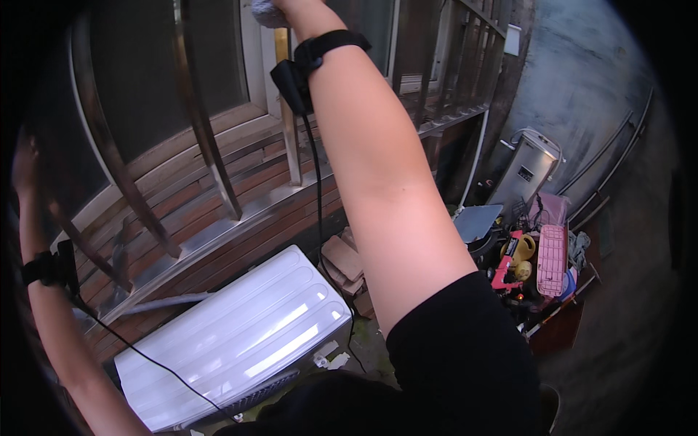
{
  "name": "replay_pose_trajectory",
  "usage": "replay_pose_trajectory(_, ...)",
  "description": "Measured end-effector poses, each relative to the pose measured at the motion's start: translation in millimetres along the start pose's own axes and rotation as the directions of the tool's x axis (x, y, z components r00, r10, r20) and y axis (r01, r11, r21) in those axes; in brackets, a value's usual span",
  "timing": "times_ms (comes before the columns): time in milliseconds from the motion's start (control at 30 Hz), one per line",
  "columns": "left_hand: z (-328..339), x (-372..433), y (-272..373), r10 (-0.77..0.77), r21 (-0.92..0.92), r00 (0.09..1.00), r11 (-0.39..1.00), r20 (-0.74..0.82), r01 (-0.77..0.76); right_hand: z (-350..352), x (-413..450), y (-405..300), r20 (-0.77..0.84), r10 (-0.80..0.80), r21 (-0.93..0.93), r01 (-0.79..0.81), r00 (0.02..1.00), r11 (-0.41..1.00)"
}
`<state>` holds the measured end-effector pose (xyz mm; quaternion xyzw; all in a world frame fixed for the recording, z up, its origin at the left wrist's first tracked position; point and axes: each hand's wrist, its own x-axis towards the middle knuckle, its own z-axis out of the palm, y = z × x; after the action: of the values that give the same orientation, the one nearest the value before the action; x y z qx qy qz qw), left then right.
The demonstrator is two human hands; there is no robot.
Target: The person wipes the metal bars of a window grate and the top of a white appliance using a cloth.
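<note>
My right arm stretches up across the middle to a metal window grille point(203, 131). At the top edge my right hand point(292, 5), mostly cut off, holds a grey cloth point(268, 14) against or close to an upright bar point(289, 117). Dim and blurred at the far left, my left hand point(24, 163) is raised near the grille's outer bars; whether it grips one I cannot tell. A black strap with a small device and a cable circles each wrist. Behind the bars is a window with a pale frame point(256, 106).
Below the grille sits a white air-conditioner outdoor unit point(234, 338), with bricks point(342, 259) beside it. To the right, a metal cabinet point(526, 169) leans near a grey wall. Clutter there includes a pink plastic basket point(551, 261) and a yellow watering can point(524, 248).
</note>
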<state>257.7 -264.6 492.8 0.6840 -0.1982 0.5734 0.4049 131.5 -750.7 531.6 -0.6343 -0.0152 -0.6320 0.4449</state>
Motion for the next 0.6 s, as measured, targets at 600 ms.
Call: replay_pose_trajectory(600, 4.7, -11.6, 51.3, -0.11, -0.245, 0.994, 0.963, 0.022, 0.112, -56.4, -168.3, 160.5, 0.251, 0.19, -0.109, -0.168, 0.949, 0.98)
